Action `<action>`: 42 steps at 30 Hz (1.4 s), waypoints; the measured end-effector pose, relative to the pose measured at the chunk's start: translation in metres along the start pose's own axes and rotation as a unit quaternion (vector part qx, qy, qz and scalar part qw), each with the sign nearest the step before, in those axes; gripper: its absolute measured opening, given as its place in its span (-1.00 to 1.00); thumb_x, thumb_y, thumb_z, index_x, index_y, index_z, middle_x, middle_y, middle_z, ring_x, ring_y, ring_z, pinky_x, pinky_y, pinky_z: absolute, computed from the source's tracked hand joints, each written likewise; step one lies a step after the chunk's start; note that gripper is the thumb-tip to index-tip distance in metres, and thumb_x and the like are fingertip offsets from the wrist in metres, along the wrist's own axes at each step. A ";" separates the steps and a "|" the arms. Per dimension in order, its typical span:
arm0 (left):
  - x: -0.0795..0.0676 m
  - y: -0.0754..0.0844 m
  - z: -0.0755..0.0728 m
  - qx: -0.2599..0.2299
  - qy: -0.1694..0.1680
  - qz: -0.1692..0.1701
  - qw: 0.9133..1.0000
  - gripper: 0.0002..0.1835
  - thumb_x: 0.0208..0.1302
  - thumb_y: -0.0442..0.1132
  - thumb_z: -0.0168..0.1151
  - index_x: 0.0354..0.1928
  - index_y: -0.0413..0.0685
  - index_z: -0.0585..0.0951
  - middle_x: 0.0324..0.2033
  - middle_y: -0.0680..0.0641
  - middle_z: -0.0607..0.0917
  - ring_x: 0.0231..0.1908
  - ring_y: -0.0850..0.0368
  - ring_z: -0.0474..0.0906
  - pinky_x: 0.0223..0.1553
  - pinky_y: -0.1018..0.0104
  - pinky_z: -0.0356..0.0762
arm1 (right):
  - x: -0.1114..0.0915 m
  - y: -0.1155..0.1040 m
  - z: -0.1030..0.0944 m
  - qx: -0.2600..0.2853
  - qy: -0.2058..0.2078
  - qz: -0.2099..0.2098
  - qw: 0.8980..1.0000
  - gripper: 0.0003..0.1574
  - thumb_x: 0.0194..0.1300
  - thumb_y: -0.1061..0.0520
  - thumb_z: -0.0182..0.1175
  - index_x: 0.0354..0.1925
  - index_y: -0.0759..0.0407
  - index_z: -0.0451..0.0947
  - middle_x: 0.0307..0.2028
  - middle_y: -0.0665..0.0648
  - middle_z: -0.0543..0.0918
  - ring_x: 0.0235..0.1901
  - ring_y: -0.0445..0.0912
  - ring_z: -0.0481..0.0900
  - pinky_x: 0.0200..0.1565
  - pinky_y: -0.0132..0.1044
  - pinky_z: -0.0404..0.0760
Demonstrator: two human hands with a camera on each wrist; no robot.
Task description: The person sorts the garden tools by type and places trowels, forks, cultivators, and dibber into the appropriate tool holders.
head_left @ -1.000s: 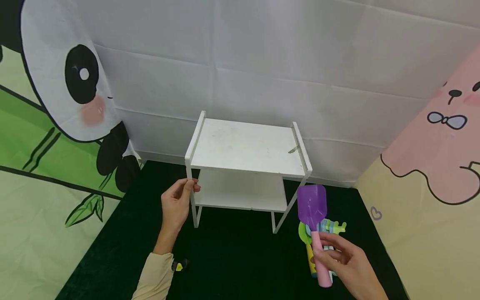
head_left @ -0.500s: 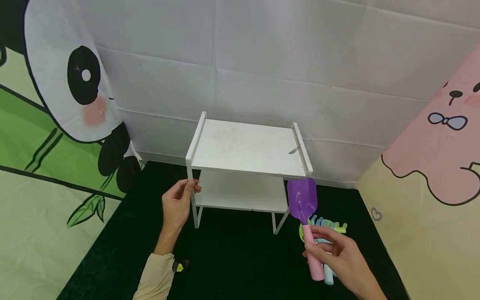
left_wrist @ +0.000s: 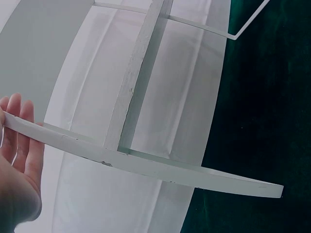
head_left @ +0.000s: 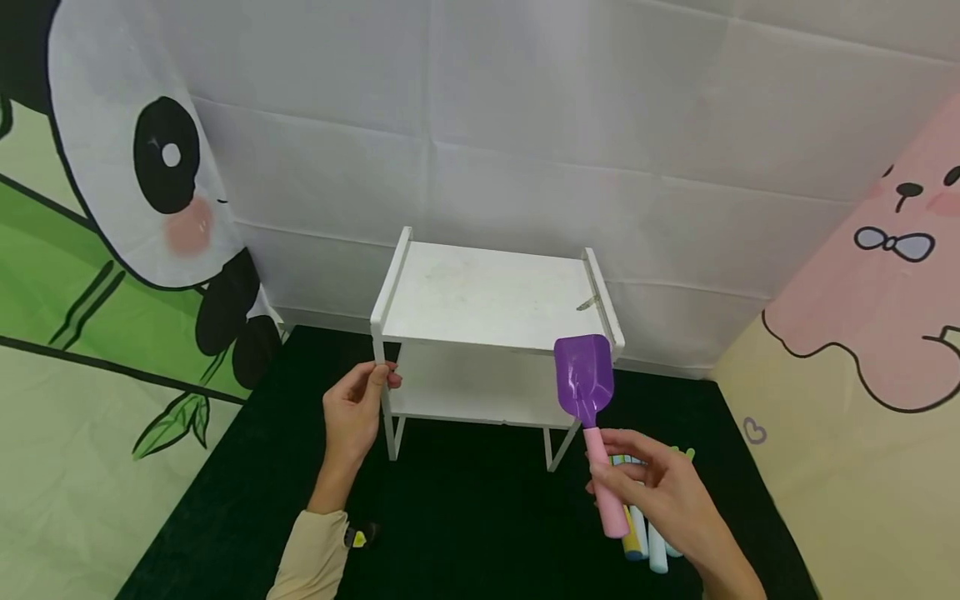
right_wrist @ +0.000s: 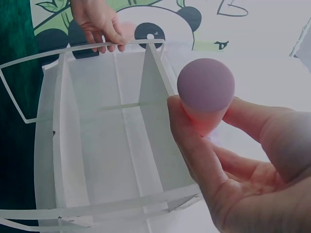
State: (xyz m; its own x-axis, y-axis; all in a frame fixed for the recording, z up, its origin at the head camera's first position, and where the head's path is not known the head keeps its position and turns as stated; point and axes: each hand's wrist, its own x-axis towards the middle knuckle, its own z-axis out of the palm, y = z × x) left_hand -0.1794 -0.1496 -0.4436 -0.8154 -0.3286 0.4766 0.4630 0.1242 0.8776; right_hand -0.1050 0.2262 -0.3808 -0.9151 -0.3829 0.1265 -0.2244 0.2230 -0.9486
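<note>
A toy shovel with a purple scoop [head_left: 585,377] and a pink handle [head_left: 606,487] is in my right hand [head_left: 663,492], pinched by the handle between thumb and fingers. Its scoop points up and overlaps the front right edge of a small white two-tier shelf [head_left: 487,292] in the head view. In the right wrist view the handle's round end [right_wrist: 206,85] faces the camera. My left hand [head_left: 356,408] grips the shelf's front left leg just below the top board; the left wrist view shows fingers [left_wrist: 34,155] around that white bar [left_wrist: 146,167].
Several toy tools with yellow and light blue handles [head_left: 657,546] lie on the dark green floor [head_left: 465,517], partly hidden behind my right hand. A white cloth wall [head_left: 525,125] stands behind the shelf, with printed cloth walls at both sides. A dark object with a yellow mark [head_left: 360,537] appears beside the left sleeve.
My right hand has moved left and slightly up with the toy shovel, bringing its scoop in front of the shelf's right edge. The left hand stays on the leg.
</note>
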 end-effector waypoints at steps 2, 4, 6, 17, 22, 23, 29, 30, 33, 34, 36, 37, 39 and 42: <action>-0.001 0.000 0.000 -0.002 0.001 0.001 1.000 -0.80 0.51 -0.41 0.15 -0.17 -0.49 0.67 -0.32 -0.40 0.73 -0.27 0.29 0.71 -0.07 0.50 0.61 | 0.005 -0.001 0.001 0.005 -0.003 -0.001 1.000 -0.52 0.52 0.31 0.14 0.32 0.42 0.40 0.08 0.51 0.54 -0.18 0.09 0.80 -0.16 -0.15 0.77; -0.001 0.000 0.000 -0.002 0.002 0.001 1.000 -0.80 0.51 -0.41 0.15 -0.17 -0.49 0.66 -0.32 -0.40 0.73 -0.28 0.29 0.70 -0.07 0.50 0.61 | 0.009 -0.002 0.002 0.011 -0.004 0.000 1.000 -0.53 0.51 0.31 0.15 0.31 0.41 0.42 0.07 0.51 0.55 -0.18 0.09 0.80 -0.16 -0.13 0.77; -0.001 0.000 0.000 -0.004 0.002 0.000 1.000 -0.80 0.52 -0.41 0.15 -0.17 -0.48 0.67 -0.32 -0.40 0.73 -0.28 0.29 0.71 -0.06 0.50 0.61 | 0.013 -0.002 0.003 0.019 -0.004 0.005 1.000 -0.53 0.50 0.31 0.16 0.31 0.39 0.43 0.07 0.49 0.55 -0.18 0.10 0.80 -0.14 -0.11 0.77; -0.003 -0.002 0.001 -0.003 0.000 0.000 1.000 -0.80 0.51 -0.43 0.15 -0.15 -0.53 0.65 -0.32 -0.40 0.73 -0.28 0.32 0.70 -0.08 0.49 0.61 | 0.028 -0.008 0.011 0.018 0.008 0.005 1.000 -0.49 0.47 0.28 0.23 0.31 0.39 0.44 0.05 0.42 0.60 -0.18 0.11 0.80 -0.13 -0.16 0.77; -0.004 -0.002 0.001 -0.001 0.001 -0.002 1.000 -0.80 0.51 -0.42 0.14 -0.15 -0.52 0.65 -0.32 -0.40 0.73 -0.28 0.32 0.70 -0.07 0.49 0.61 | 0.037 -0.011 0.015 0.017 0.012 0.007 1.000 -0.48 0.45 0.27 0.26 0.30 0.38 0.44 0.03 0.42 0.63 -0.16 0.14 0.79 -0.10 -0.20 0.75; -0.005 -0.002 0.001 -0.001 0.001 -0.003 1.000 -0.80 0.51 -0.43 0.14 -0.15 -0.52 0.65 -0.32 -0.40 0.73 -0.28 0.32 0.70 -0.07 0.49 0.61 | 0.039 -0.012 0.016 0.015 0.012 0.007 1.000 -0.47 0.44 0.26 0.27 0.30 0.38 0.45 0.02 0.41 0.64 -0.17 0.13 0.80 -0.10 -0.21 0.75; -0.007 -0.002 0.000 -0.003 0.000 -0.005 1.000 -0.80 0.51 -0.42 0.14 -0.16 -0.51 0.66 -0.32 -0.40 0.73 -0.28 0.31 0.70 -0.07 0.49 0.61 | 0.048 -0.016 0.021 0.012 0.015 0.008 1.000 -0.45 0.43 0.25 0.28 0.31 0.35 0.45 0.02 0.38 0.65 -0.18 0.08 0.81 -0.10 -0.21 0.75; -0.007 -0.002 0.000 -0.004 0.000 -0.005 1.000 -0.79 0.52 -0.42 0.14 -0.16 -0.51 0.66 -0.32 -0.40 0.73 -0.28 0.31 0.70 -0.07 0.49 0.61 | 0.049 -0.017 0.022 0.011 0.016 0.007 1.000 -0.45 0.43 0.24 0.29 0.31 0.35 0.45 0.02 0.37 0.65 -0.18 0.07 0.81 -0.10 -0.22 0.75; -0.006 -0.002 -0.001 -0.001 0.005 -0.003 1.000 -0.80 0.51 -0.42 0.14 -0.17 -0.50 0.66 -0.33 -0.38 0.74 -0.28 0.31 0.70 -0.09 0.49 0.60 | 0.055 -0.020 0.024 0.012 0.014 0.003 1.000 -0.45 0.42 0.24 0.30 0.31 0.33 0.46 0.02 0.37 0.65 -0.20 0.04 0.81 -0.11 -0.19 0.75; -0.005 -0.002 -0.001 -0.001 0.006 -0.002 1.000 -0.80 0.51 -0.42 0.14 -0.17 -0.50 0.66 -0.33 -0.38 0.74 -0.28 0.31 0.70 -0.09 0.49 0.61 | 0.057 -0.020 0.024 0.016 0.013 0.001 1.000 -0.44 0.41 0.24 0.30 0.31 0.33 0.45 0.03 0.38 0.65 -0.21 0.04 0.81 -0.11 -0.18 0.76; -0.003 -0.002 -0.001 -0.006 0.005 0.003 1.000 -0.81 0.51 -0.43 0.14 -0.17 -0.49 0.66 -0.33 -0.39 0.73 -0.28 0.29 0.70 -0.09 0.48 0.61 | 0.061 -0.023 0.025 0.023 0.013 -0.001 1.000 -0.44 0.41 0.25 0.30 0.31 0.33 0.45 0.03 0.38 0.65 -0.22 0.06 0.81 -0.13 -0.14 0.76; -0.002 -0.002 -0.001 -0.008 0.003 0.006 1.000 -0.81 0.51 -0.43 0.14 -0.17 -0.49 0.67 -0.33 -0.40 0.73 -0.28 0.29 0.70 -0.08 0.48 0.61 | 0.063 -0.025 0.025 0.027 0.013 -0.002 1.000 -0.43 0.41 0.25 0.30 0.32 0.32 0.44 0.04 0.38 0.65 -0.22 0.07 0.81 -0.14 -0.12 0.76; 0.000 -0.003 0.000 -0.011 -0.001 0.012 1.000 -0.81 0.52 -0.44 0.13 -0.16 -0.49 0.66 -0.32 -0.41 0.73 -0.27 0.29 0.71 -0.07 0.48 0.61 | 0.067 -0.027 0.025 0.035 0.012 -0.003 0.999 -0.43 0.41 0.25 0.31 0.32 0.32 0.44 0.05 0.39 0.64 -0.22 0.09 0.81 -0.15 -0.10 0.77; 0.001 -0.002 0.000 -0.012 -0.005 0.016 1.000 -0.81 0.52 -0.45 0.12 -0.16 -0.50 0.66 -0.32 -0.42 0.72 -0.27 0.29 0.71 -0.06 0.48 0.61 | 0.071 -0.032 0.025 0.038 0.010 0.001 0.999 -0.43 0.41 0.23 0.32 0.32 0.29 0.45 0.05 0.38 0.64 -0.21 0.10 0.81 -0.14 -0.09 0.77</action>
State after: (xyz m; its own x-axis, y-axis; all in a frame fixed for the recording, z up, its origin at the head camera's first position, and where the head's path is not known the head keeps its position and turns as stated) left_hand -0.1814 -0.1506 -0.4450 -0.8031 -0.3158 0.5053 0.4975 0.1114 0.8603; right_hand -0.1541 0.1693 -0.3490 -0.9222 -0.3646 0.1290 -0.1964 0.1542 -0.9683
